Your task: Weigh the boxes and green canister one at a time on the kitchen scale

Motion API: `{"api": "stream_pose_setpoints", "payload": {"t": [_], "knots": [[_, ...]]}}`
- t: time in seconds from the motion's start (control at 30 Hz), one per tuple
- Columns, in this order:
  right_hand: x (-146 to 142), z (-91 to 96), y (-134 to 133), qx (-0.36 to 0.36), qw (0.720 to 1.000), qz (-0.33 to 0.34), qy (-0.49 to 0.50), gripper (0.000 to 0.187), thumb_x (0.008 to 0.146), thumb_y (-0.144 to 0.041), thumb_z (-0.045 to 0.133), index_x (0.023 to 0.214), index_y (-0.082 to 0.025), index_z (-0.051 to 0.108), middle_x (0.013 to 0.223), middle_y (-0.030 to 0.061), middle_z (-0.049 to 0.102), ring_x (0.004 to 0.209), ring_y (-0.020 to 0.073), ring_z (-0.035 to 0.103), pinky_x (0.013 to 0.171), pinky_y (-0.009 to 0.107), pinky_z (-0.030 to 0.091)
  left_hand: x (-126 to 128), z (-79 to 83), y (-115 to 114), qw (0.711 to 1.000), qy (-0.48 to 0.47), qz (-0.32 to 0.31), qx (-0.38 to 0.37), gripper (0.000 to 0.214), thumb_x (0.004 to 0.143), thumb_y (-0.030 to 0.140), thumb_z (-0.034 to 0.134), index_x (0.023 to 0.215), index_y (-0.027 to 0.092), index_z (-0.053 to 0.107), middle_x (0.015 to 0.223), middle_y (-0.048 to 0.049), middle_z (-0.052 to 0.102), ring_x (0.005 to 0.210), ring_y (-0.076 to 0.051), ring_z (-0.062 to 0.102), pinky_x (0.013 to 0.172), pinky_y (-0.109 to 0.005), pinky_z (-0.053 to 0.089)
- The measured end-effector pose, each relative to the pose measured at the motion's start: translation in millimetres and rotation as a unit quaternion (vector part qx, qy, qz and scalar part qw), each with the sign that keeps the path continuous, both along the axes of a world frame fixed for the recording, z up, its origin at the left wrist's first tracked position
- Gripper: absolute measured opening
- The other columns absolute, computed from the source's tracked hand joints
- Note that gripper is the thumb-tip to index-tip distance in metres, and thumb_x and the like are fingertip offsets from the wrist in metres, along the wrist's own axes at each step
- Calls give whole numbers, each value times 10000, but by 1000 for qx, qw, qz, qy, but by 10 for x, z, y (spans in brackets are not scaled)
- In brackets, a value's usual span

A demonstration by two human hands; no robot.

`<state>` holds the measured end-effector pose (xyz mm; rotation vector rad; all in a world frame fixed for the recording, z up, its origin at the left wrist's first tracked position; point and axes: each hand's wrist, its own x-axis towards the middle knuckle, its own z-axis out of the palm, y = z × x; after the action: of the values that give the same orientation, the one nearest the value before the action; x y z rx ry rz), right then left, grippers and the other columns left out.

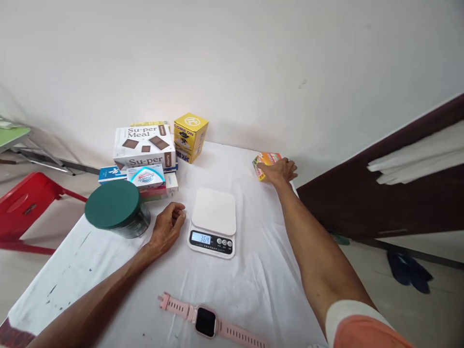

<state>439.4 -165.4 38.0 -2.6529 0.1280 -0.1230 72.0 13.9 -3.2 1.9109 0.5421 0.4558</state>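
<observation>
My right hand point(281, 170) reaches to the far right corner of the table, its fingers wrapped over a small orange and yellow box point(259, 166). Resting on the cloth, my left hand point(169, 224) has loosely curled fingers and nothing visible in them. It lies between a jar with a green lid point(113, 204) and a white kitchen scale point(213, 212). The scale's plate is bare, and its lit display seems to read 364. Nearer to me lies a pink smartwatch point(205, 321), its strap spread out.
Left of the scale, a white Su-per Meal box point(144, 145) sits on a pile of boxes, with a small white and blue carton point(146, 176) in front. A yellow box point(190, 137) stands beside them near the wall. A red chair point(29, 208) is off the table's left side.
</observation>
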Motion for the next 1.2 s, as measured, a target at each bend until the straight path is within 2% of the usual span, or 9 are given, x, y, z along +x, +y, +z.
{"api": "stream_pose_setpoints", "payload": {"t": [0.1, 0.23, 0.4, 0.53, 0.63, 0.77, 0.9, 1.03, 1.2], "knots": [[7, -8, -27, 10, 1000, 14, -2, 954, 668, -461, 844, 1450, -74, 457, 1521, 338, 445, 1440, 479, 361, 1162, 661, 285, -8, -40, 5, 1000, -11, -7, 2, 230, 929, 362, 563, 1074, 196, 627, 867, -24, 652, 725, -147, 600, 647, -268, 479], [-66, 257, 225, 27, 992, 112, -56, 1249, 633, -549, 881, 1590, -43, 259, 1610, 366, 292, 1525, 520, 205, 1175, 723, 243, -10, -70, 5, 1000, -21, -11, 2, 203, 935, 341, 553, 1066, 200, 616, 862, -19, 646, 728, -147, 591, 660, -274, 480], [-342, 625, 1332, 128, 922, 344, -119, 1308, 641, -605, 876, 1640, -103, 197, 1684, 271, 230, 1581, 438, 154, 1279, 616, 175, -9, -87, 8, 1000, -25, -16, 4, 190, 937, 326, 546, 1068, 202, 606, 862, -16, 642, 730, -149, 586, 675, -283, 478], [-633, 662, 2164, 179, 916, 355, -52, 1297, 581, -589, 909, 1586, -91, 257, 1607, 295, 315, 1538, 458, 251, 1252, 614, 262, -11, -122, 14, 1000, -25, -15, -5, 187, 935, 313, 536, 1073, 203, 598, 872, -21, 644, 738, -156, 587, 685, -293, 475], [-797, 621, 2393, 188, 928, 319, -43, 1121, 560, -503, 917, 1473, -121, 390, 1498, 249, 417, 1462, 436, 376, 1210, 570, 356, -5, -146, 6, 1000, -24, -13, -4, 181, 941, 298, 529, 1083, 205, 592, 877, -21, 649, 747, -159, 591, 702, -298, 471], [-815, 635, 2318, 184, 937, 292, -55, 950, 529, -443, 918, 1333, -175, 490, 1386, 174, 476, 1350, 385, 493, 1168, 508, 424, 11, -163, -10, 1000, -19, -14, -3, 167, 958, 285, 506, 1084, 211, 586, 852, -11, 635, 729, -157, 578, 684, -294, 450], [-696, 788, 2009, 184, 935, 283, -108, 950, 499, -429, 941, 1307, -173, 512, 1329, 147, 490, 1309, 369, 510, 1176, 507, 424, 12, -151, 0, 1000, -10, -18, 5, 166, 955, 286, 510, 1085, 216, 587, 862, -9, 639, 726, -157, 573, 689, -299, 441], [-726, 1030, 1424, 188, 912, 319, -174, 946, 499, -472, 962, 1302, -185, 552, 1292, 118, 519, 1257, 356, 535, 1149, 553, 454, 15, -120, 17, 1000, -7, -13, 10, 170, 941, 281, 510, 1075, 215, 589, 873, -17, 649, 748, -163, 590, 714, -306, 454], [-1219, 1307, 536, 203, 898, 347, -181, 852, 550, -535, 960, 1275, -248, 618, 1267, 84, 587, 1181, 333, 604, 1045, 563, 546, 20, -103, 32, 1000, 1, -15, 23, 168, 924, 284, 511, 1054, 217, 595, 844, -11, 643, 735, -162, 586, 693, -300, 451]]}}
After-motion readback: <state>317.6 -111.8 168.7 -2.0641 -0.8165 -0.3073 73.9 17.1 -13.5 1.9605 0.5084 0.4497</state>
